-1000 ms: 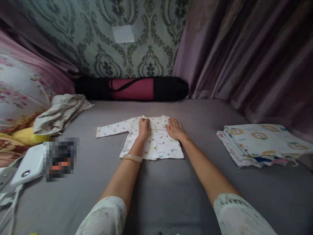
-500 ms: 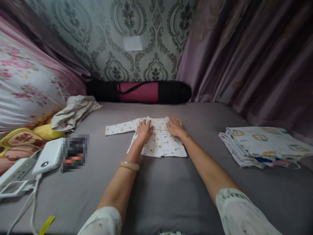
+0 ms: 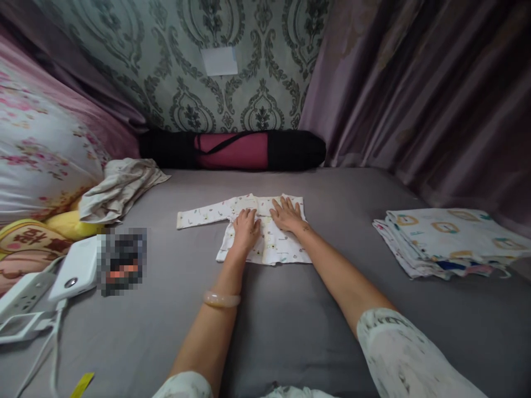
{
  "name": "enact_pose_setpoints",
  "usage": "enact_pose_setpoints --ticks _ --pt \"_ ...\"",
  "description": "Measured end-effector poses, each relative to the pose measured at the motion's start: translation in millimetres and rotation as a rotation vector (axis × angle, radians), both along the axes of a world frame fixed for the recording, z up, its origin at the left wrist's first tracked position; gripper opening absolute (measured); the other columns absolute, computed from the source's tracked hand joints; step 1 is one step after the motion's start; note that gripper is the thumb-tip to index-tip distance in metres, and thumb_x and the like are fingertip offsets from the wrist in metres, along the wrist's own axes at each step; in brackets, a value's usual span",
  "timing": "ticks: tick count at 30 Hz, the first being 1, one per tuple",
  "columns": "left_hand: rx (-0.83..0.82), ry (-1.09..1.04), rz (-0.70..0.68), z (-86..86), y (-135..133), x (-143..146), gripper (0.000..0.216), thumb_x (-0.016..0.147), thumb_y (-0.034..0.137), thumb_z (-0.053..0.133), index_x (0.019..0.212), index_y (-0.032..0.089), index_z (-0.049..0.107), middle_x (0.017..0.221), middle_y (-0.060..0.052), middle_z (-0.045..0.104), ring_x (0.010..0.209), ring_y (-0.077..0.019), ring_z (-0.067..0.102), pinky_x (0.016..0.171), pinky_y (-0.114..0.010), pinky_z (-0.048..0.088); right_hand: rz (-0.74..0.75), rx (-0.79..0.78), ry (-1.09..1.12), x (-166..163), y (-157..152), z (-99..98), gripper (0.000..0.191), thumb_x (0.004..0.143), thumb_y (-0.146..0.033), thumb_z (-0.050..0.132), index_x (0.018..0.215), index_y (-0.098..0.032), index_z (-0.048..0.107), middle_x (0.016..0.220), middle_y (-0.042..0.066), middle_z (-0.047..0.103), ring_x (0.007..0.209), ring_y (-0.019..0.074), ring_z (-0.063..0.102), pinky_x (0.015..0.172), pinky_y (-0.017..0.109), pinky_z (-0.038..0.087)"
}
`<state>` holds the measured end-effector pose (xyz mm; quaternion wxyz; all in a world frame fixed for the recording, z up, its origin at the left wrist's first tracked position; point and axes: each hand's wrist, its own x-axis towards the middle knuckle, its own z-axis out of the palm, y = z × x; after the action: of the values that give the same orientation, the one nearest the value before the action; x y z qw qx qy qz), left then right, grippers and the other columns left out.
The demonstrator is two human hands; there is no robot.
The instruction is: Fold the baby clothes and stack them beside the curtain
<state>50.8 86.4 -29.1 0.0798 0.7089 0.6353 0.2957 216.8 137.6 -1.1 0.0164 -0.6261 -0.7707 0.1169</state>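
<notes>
A small white baby shirt [image 3: 269, 243] with a scattered print lies flat on the grey sheet. Its left sleeve stretches out to the left, while no sleeve sticks out on the right side. On the left half of the shirt's front rests my left hand [image 3: 247, 228], fingers spread and palm down. My right hand [image 3: 287, 214] lies flat on the upper right part, fingers apart. Both hands touch the cloth without gripping it. The fabric beneath the palms is hidden.
At right lies a stack of folded printed cloths [image 3: 448, 237]. A long black and maroon bag [image 3: 232, 150] lies along the wall. On the left are a crumpled cloth [image 3: 120, 188], a white power bank [image 3: 74, 271], a power strip [image 3: 25, 296] with cables, and a floral pillow [image 3: 45, 143].
My right hand has slid left across the shirt, from its right edge toward the middle. The left hand has moved slightly down the front. The camera view has shifted a little.
</notes>
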Motion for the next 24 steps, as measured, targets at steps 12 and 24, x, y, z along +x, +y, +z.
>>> enact_pose_setpoints --ticks 12,24 --pt "0.102 -0.057 0.026 0.6 8 -9 0.028 0.085 0.014 0.044 0.109 0.017 0.058 0.112 -0.013 0.065 0.113 -0.024 0.057 0.107 -0.044 0.039 0.172 0.076 0.091 -57 -6 -8.8 0.061 0.098 -0.037 0.018 0.153 -0.011 0.024 0.16 0.006 0.019 0.148 0.0219 0.007 0.118 0.044 0.004" --pt "0.122 -0.099 0.024 0.9 3 -8 0.031 0.087 0.015 0.044 0.115 0.016 0.057 0.113 -0.013 0.064 0.12 -0.0258 0.055 0.106 -0.044 0.041 -0.05 0.119 0.129 -29 21 8.7 0.064 0.1 -0.044 0.013 0.151 -0.008 0.026 0.16 0.013 0.017 0.148 0.0248 0.007 0.117 0.046 0.003"
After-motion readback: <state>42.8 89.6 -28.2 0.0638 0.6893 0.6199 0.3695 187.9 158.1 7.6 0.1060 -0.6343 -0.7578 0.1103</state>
